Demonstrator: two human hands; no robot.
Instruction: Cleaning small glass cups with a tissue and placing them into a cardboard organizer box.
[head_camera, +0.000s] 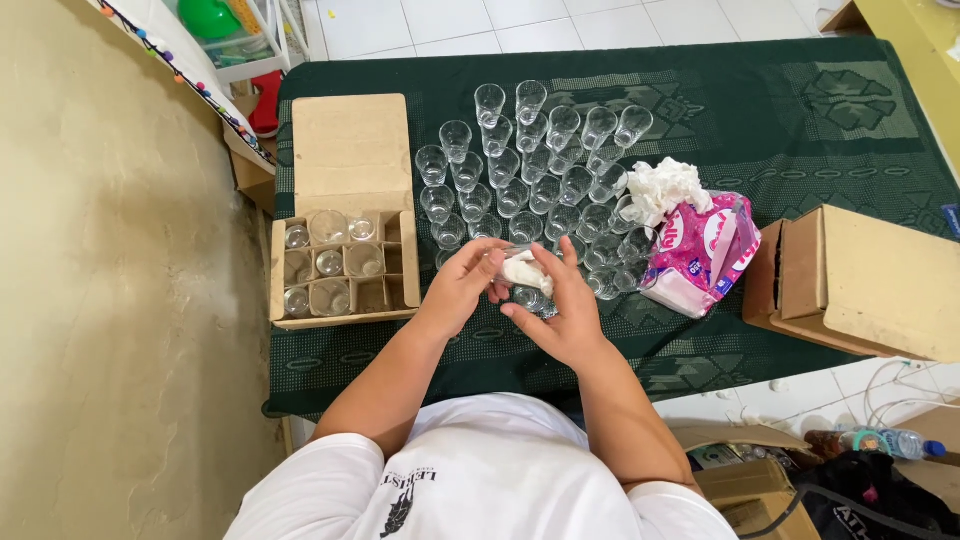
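Note:
My left hand (462, 288) and my right hand (562, 308) meet over the near edge of the table. Between them sits a small clear glass (512, 258) with a white tissue (527, 272) pressed against it. The left hand grips the glass from the side; the right hand's fingers hold the tissue on it. Just beyond the hands stand several empty clear glasses (530, 170) in rows on a dark green patterned cloth (800, 110).
An open cardboard box (345, 262) with dividers, several glasses in its cells, lies left of my hands. A pink tissue pack (700, 255) with crumpled tissue (665, 185) lies to the right, then another cardboard box (860, 280). A beige wall runs along the left.

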